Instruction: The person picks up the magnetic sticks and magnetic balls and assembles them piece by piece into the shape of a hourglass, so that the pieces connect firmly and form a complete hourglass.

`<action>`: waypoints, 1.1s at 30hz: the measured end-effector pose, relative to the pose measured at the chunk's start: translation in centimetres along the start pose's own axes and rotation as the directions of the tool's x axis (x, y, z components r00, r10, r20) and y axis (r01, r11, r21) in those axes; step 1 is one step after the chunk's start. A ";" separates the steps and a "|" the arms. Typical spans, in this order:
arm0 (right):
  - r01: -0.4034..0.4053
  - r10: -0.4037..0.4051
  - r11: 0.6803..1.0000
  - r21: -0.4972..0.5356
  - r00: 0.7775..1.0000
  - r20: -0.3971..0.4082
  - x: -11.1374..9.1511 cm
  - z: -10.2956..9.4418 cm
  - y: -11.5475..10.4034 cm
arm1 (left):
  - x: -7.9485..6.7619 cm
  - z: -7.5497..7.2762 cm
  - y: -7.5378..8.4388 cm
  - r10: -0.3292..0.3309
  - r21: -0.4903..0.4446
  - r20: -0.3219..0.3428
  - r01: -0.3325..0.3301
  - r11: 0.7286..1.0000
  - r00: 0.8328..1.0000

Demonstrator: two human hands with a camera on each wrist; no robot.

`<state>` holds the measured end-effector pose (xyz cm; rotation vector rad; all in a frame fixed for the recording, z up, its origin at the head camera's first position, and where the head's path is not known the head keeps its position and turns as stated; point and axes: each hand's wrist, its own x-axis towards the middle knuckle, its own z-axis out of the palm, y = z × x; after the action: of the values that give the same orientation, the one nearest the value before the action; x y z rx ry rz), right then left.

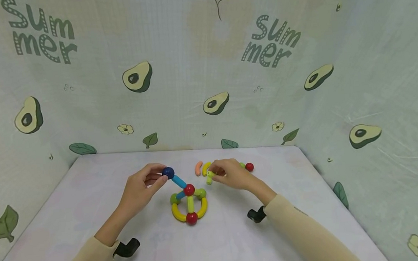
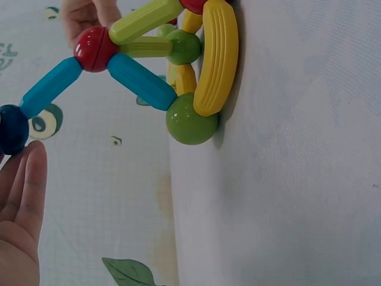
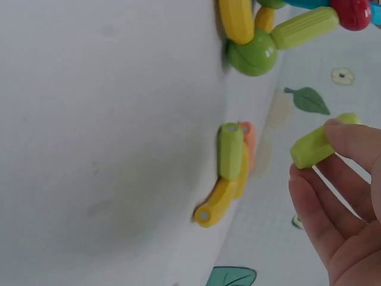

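A magnetic ball-and-rod construction stands on the table, with yellow curved rods in its base and a red ball on top. From that ball a blue rod slants up to a dark blue ball. My left hand pinches the dark blue ball between thumb and fingers. To the right of the construction, my right hand holds a short light green rod between thumb and fingertips, raised off the table. Another light green rod lies close by on the tabletop.
Beside that loose green rod lie yellow curved rods and a pink curved rod. A red ball sits behind my right hand, with a green ball partly hidden there. A printed cloth wall rises behind the table.
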<state>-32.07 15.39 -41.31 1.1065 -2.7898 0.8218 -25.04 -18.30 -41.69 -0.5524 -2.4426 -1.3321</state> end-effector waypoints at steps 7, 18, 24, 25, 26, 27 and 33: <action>0.004 0.007 0.994 0.106 0.995 -0.103 0.5 -0.4 -3.2 | -0.1 0.0 -0.1 -0.019 -0.009 -0.001 0.019 1.000 1.000; 0.045 0.011 0.958 0.284 0.981 -0.193 0.9 0.3 -6.6 | -0.1 -0.1 -0.1 -0.013 -0.014 -0.005 0.013 1.000 1.000; 0.058 -0.001 0.950 0.308 0.983 -0.181 0.9 0.8 -7.3 | -0.1 -0.1 -0.1 -0.008 -0.022 -0.001 0.008 1.000 1.000; 0.056 0.000 0.949 0.311 0.984 -0.178 0.9 0.9 -7.4 | -0.1 -0.1 -0.1 -0.008 -0.023 0.001 0.008 1.000 1.000; 0.055 0.000 0.948 0.313 0.985 -0.174 1.0 1.0 -7.4 | -0.1 -0.1 -0.1 -0.010 -0.024 0.002 0.010 1.000 1.000; 0.056 -0.001 0.948 0.314 0.985 -0.172 1.0 1.1 -7.5 | -0.1 -0.1 -0.2 -0.013 -0.027 0.004 0.013 1.000 1.000; 0.046 0.009 0.944 0.327 0.986 -0.165 1.0 1.6 -7.7 | -0.2 -0.1 -0.3 -0.026 -0.028 0.008 0.026 0.999 1.000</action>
<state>-27.62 9.29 -38.92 1.0427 -2.5628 1.3508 -24.99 -18.57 -41.92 -0.5357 -2.4485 -1.3788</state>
